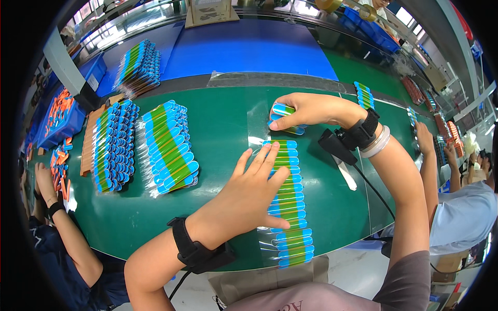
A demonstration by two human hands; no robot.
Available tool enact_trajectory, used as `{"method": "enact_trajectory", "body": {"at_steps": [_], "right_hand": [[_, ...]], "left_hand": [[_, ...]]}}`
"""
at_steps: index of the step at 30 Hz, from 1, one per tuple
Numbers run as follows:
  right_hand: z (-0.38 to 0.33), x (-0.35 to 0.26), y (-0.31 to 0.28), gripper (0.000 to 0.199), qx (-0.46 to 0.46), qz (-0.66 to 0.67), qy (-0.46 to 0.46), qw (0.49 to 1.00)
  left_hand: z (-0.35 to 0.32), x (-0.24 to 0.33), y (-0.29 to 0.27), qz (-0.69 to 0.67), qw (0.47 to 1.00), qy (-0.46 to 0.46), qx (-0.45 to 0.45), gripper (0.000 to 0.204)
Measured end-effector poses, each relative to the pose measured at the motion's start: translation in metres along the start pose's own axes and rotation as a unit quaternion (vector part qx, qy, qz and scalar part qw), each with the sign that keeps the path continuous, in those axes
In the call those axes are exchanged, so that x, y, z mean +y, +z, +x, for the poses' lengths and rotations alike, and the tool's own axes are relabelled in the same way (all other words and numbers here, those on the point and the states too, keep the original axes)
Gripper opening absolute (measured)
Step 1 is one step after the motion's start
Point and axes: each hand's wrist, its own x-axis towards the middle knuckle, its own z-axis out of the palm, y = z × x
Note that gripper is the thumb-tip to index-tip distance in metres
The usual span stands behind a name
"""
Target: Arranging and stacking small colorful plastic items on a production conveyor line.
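A long row of blue-and-green strips with rounded ends point(293, 199) runs down the green table in front of me, with clear plastic film along its left side. Over the row's upper left part lies my left hand point(236, 199), fingers spread, its fingertips at the topmost strips. Just beyond the row's far end, my right hand point(314, 110) is closed around a small bunch of the same strips point(284, 110), thumb on the near side. A piece of clear film point(258, 122) lies left of that bunch. The undersides of the held strips are hidden.
Stacks of bagged strips stand to the left point(168, 147) point(115, 147), with another stack point(139, 65) on the blue surface behind. Farther left is a blue bin point(65, 122) of orange pieces. A co-worker's arm point(78, 241) reaches in at left; other people work at right.
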Motion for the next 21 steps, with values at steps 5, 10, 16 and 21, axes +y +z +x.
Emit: {"method": "enact_trajectory", "body": {"at_steps": [5,10,16,21], "right_hand": [[-0.003,-0.001,0.003,0.045,-0.023,0.069,0.016,0.997],[0.001,0.001,0.003,0.036,-0.033,0.057,-0.018,0.998],[-0.009,-0.001,0.003,0.033,0.047,0.125,-0.015,0.991],[-0.01,-0.006,0.003,0.027,0.086,-0.045,-0.055,0.994]], "left_hand": [[-0.001,0.0,0.0,0.004,1.0,0.003,0.006,0.087],[0.001,0.0,-0.001,-0.001,1.0,0.002,-0.001,0.087],[-0.001,-0.001,-0.001,0.0,1.0,0.003,0.003,0.087],[0.0,-0.001,-0.001,-0.001,1.0,0.001,-0.004,0.088]]}}
